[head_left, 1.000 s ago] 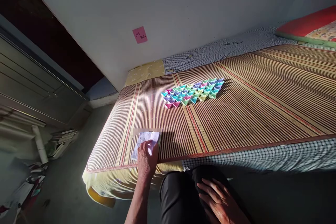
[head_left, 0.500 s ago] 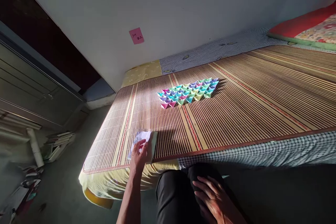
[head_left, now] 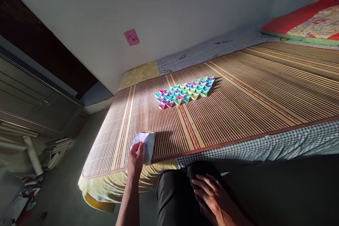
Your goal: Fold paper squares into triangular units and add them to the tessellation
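My left hand (head_left: 135, 159) is at the mat's near left edge, its fingertips pinched on a creased lavender sheet of paper (head_left: 142, 137). Under and beside that sheet lies a pale green paper stack (head_left: 150, 148); how thick it is I cannot tell. My right hand (head_left: 210, 196) rests on my dark-trousered knee, fingers stretched out and holding nothing. Farther back on the mat stand several folded paper boats (head_left: 185, 93) in pink, teal, green, yellow and purple, set close together in slanting rows.
A striped bamboo mat (head_left: 238, 106) covers the bed, over checked and yellow cloth. At the far right lies a red and floral cushion (head_left: 304, 24). A pink note (head_left: 131, 37) is stuck to the wall. Cabinets (head_left: 31, 91) and piled books (head_left: 57, 150) stand on the left.
My left fingers have closed on the lavender paper, whose top face now looks more lifted and bent. The view has shifted slightly. My right hand stays on the knee.
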### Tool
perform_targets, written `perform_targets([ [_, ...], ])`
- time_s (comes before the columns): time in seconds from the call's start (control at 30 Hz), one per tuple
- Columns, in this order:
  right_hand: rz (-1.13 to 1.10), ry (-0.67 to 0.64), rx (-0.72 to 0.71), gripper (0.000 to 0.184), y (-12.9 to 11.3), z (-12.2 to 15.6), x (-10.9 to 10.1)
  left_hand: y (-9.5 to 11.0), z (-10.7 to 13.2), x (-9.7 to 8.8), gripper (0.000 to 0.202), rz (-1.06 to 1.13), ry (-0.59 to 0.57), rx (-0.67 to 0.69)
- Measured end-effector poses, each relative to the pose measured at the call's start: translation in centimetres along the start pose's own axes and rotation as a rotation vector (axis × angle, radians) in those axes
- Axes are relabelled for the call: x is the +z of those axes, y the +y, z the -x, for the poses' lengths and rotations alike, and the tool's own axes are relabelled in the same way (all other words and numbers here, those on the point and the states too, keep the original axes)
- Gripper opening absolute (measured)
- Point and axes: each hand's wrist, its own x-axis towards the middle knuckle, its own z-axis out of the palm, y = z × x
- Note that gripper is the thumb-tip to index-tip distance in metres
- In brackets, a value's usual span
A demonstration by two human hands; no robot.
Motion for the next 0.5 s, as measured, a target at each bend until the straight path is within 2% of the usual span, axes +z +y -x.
perform_targets([
  [0.17, -0.041, 0.001, 0.016, 0.042, -0.3, -0.4, -0.9, 1.4, 1.1, -0.3, 0.035, -0.123, 0.006, 0.051],
  [0.33, -0.039, 0.011, 0.022, 0.041, -0.2, -0.2, -0.7, 2.6, 1.7, -1.1, 0.016, -0.128, 0.038, 0.049],
  [0.5, -0.123, 0.076, 0.035, 0.033, -0.2, -0.2, -0.5, 4.8, 2.5, -3.8, 0.030, 0.019, 0.106, -0.066],
])
